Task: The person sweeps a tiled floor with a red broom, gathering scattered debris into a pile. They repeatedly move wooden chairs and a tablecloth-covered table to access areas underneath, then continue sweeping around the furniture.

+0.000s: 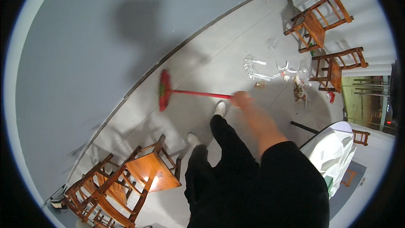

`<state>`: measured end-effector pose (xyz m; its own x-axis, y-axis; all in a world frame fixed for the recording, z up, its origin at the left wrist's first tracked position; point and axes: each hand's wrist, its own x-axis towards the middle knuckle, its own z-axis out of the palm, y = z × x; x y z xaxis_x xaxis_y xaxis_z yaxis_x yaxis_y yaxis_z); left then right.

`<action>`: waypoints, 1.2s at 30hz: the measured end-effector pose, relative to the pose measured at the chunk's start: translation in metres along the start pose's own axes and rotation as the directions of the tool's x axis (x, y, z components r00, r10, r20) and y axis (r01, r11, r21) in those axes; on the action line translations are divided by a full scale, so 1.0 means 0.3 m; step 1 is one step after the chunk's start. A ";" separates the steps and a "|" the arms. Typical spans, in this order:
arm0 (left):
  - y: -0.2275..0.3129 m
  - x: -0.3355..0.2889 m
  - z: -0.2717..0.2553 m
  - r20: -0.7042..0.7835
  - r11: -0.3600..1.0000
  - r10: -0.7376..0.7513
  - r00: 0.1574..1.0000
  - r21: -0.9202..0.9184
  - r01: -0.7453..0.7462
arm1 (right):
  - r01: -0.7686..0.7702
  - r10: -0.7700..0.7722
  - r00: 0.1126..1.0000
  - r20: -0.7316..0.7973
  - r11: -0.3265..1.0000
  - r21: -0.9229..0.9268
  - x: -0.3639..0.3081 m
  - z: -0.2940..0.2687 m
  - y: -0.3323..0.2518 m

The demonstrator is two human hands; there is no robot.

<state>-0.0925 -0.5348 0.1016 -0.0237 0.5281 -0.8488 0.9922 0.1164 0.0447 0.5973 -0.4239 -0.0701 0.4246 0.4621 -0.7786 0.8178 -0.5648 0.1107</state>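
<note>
My right hand (242, 99), smeared a little by motion, is wrapped round the red handle of a broom (198, 94). The broom stretches out to the left, and its red head with green bristles (165, 90) is at the floor close to the foot of the grey wall. My left hand does not show. Away to the right of the broom, a spread of litter (270, 75) lies on the floor: clear plastic, white strips and scraps. A brown heap of debris (299, 92) sits at its right end.
Wooden chairs (154, 171) stand at the lower left. Two more chairs, one farther back (315, 27) and one nearer (335, 71), stand by the white curtain (367, 38). A table with a white cover (331, 152) is at my right. The grey wall (76, 59) runs along the left.
</note>
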 end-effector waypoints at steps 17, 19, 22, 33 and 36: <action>-0.028 0.200 0.052 0.120 0.655 -0.110 0.987 -0.738 0.163 | -0.067 0.059 0.983 0.176 0.997 0.039 -0.827 -0.015 0.444; -0.070 0.216 0.058 0.093 0.681 -0.118 0.989 -0.717 0.149 | -0.030 -0.011 0.990 0.142 0.958 0.284 -0.698 0.041 0.158; -0.144 0.166 0.025 0.007 0.684 -0.121 0.993 -0.724 0.089 | 0.407 -0.403 0.913 -0.059 0.896 0.179 -0.440 0.124 -0.345; -0.155 -0.176 0.033 0.084 0.715 -0.320 0.944 -0.632 0.299 | 0.062 -0.060 0.998 -0.035 0.996 0.063 -0.123 0.253 -0.084; -0.142 -0.085 0.103 0.033 0.915 -0.142 0.989 -0.376 0.144 | -0.274 0.275 0.956 0.100 0.961 -0.027 -0.334 0.185 0.567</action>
<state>-0.1305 -0.5792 0.1053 -0.1606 0.4777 -0.8637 0.8586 0.4992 0.1165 0.6723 -0.6041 -0.0077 0.5922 0.2176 -0.7759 0.6802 -0.6512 0.3365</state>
